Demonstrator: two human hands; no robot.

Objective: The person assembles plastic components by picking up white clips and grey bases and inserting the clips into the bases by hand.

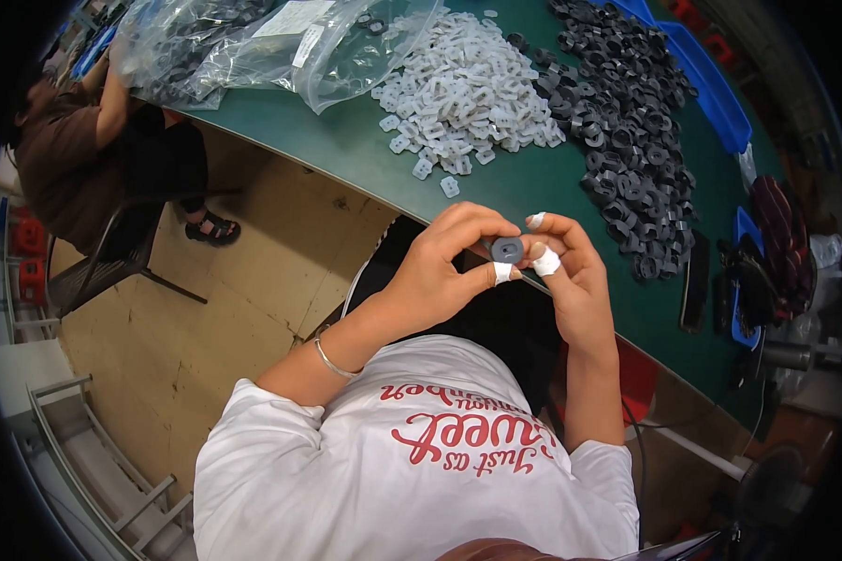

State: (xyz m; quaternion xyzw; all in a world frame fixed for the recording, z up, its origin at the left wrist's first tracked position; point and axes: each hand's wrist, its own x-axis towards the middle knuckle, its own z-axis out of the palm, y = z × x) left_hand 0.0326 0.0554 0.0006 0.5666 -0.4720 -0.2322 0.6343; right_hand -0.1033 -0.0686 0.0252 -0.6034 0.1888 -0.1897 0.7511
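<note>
From my end, left hand (451,262) has the grey part (506,250) pinched at its fingertips; right hand (575,285) is curled just beside, can't tell if it's gripping. Looks like a fitting step, so next calls for steady fingertips, I reckon.

From the head, one fisheye view looks down, close over the bare left hand (447,260) and bare right hand (578,276), toward a flat green tabletop (355,150) beyond.

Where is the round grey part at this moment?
In the head view, right of centre, the round grey part is held in the left hand's fingertips, right beside the right hand, below the pile of white pieces.
</note>
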